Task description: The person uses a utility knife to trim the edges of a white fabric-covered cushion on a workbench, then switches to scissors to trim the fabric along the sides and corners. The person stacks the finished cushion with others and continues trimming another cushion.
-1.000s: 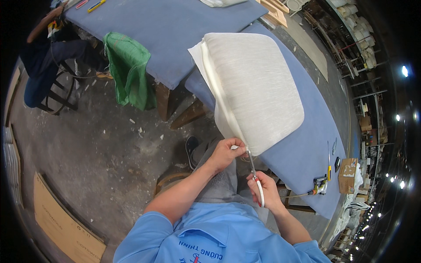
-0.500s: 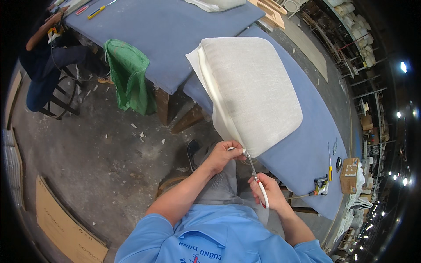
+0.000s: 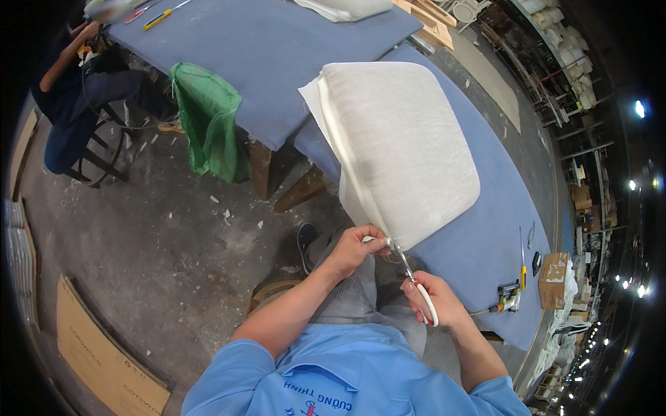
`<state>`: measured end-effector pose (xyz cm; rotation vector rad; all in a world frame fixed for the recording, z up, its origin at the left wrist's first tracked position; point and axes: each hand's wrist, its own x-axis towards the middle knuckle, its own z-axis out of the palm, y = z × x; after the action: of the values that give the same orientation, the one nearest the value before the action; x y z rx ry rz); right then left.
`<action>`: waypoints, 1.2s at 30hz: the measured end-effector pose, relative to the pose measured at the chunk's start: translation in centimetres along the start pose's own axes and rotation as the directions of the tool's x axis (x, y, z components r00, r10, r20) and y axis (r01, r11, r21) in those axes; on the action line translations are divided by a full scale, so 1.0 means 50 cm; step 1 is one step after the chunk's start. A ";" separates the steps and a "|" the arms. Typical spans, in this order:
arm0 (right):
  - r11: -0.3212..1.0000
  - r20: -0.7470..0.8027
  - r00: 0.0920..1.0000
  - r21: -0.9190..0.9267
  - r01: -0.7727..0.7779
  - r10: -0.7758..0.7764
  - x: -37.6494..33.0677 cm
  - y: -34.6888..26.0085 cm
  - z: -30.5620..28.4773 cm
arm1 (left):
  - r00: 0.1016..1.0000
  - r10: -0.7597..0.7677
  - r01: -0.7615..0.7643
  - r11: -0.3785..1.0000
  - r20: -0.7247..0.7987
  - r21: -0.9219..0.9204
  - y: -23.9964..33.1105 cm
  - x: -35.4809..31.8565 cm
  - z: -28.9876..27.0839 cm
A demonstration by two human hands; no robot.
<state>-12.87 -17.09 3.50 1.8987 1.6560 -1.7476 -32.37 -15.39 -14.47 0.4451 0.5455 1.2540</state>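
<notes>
A white padded cushion (image 3: 409, 152) with rounded corners lies on the blue-covered table, its near corner pointing toward me. Along its left side hangs a loose edge of thin white fabric (image 3: 331, 142). My left hand (image 3: 357, 251) pinches the fabric at the near corner between thumb and fingers. In my right hand (image 3: 438, 298) is a pair of scissors (image 3: 427, 305) with white and red handles. Their metal blades reach up to the pinched fabric, right beside my left fingertips. Whether the blade tips are apart is too small to tell.
The blue table (image 3: 479, 267) carries a screwdriver (image 3: 523, 267) and a staple-gun-like air tool (image 3: 508, 298) at right. A green sack (image 3: 208, 121) hangs off the table edge. A seated person (image 3: 83, 104) works at far left. Cardboard (image 3: 104, 353) lies on the floor.
My right hand and the scissors have shifted slightly right, and the handles stand a little wider to the side. My left hand still pinches the fabric corner.
</notes>
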 end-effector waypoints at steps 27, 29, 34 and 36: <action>0.888 -0.018 0.963 0.381 0.256 -0.270 -0.033 0.110 0.018 | 0.963 0.048 -0.069 0.995 -0.265 -0.070 0.104 -0.160 -0.072; 0.886 -0.023 0.959 0.376 0.271 -0.283 -0.029 0.116 0.025 | 0.892 0.219 -0.218 0.975 -0.395 0.049 0.171 -0.185 -0.095; 0.881 -0.050 0.944 0.346 0.323 -0.326 -0.037 0.125 0.043 | 0.478 0.670 -0.457 0.742 -0.568 0.491 0.439 -0.165 -0.205; 0.880 -0.055 0.946 0.353 0.317 -0.319 -0.044 0.119 0.040 | 0.286 0.755 -0.447 0.650 -0.590 0.615 0.539 -0.134 -0.293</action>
<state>-9.47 -22.26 1.08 1.8239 1.8396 -2.3228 -63.30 -14.63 -9.15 0.3273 1.5459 2.1844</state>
